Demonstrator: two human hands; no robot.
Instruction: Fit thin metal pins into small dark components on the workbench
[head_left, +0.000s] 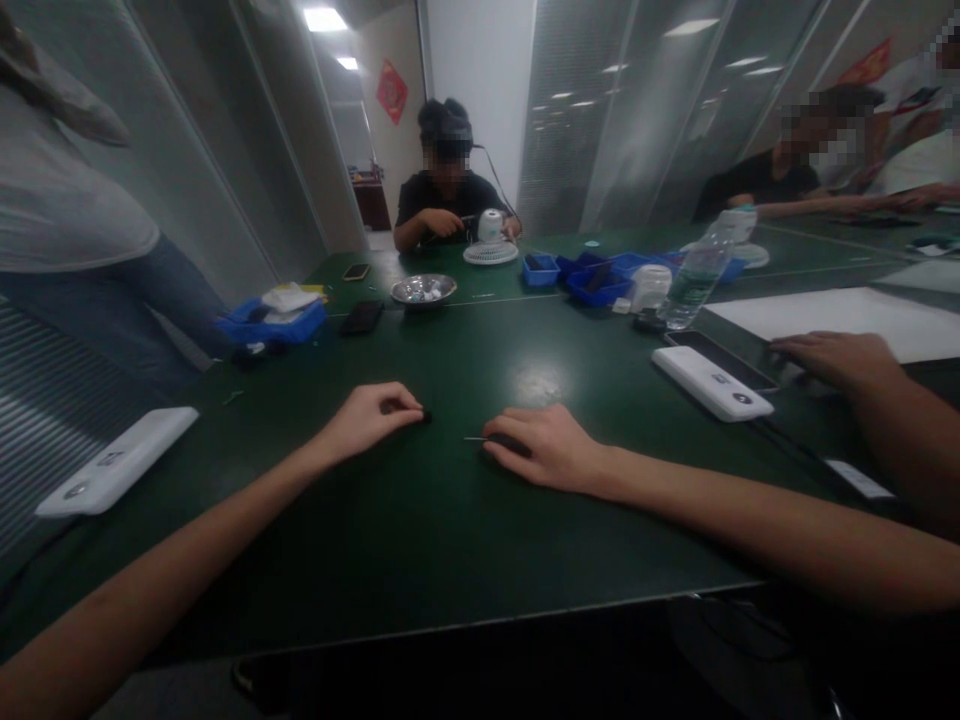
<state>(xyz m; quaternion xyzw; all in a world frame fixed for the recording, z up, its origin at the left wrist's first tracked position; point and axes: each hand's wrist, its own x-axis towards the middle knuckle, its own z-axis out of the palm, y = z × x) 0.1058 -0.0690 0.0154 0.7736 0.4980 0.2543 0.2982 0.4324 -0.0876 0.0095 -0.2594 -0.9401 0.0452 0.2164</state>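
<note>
Seeing the left hand (371, 415) pinching a small black piece (427, 416) at its fingertips, then a gap, then a thin-shafted, dark-handled tool (509, 441) lying sideways, aimed left roughly toward that piece, right hand (556, 450) curled around it.

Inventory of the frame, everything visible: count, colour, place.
Table: one, green, centre
Small piece: one, black, centre
Thin tool: one, dark handle, centre
Bowl: one, silver, far side
Trays: at least three, blue, left and right
Fan: at least one, white, opposite
Phones: at least two, dark, left and right
Cabled boxes: two, white, left and right
Bottle: one, clear, right
Jar: one, whitish, beside bottle
Sheet: at least one, white, right
Wall decorations: two, red, back
Lights: several, white, top
People: at least three, mixed tops, around table
Left grip: one, bare, pinching small piece
Right grip: one, bare, holding tool
</note>
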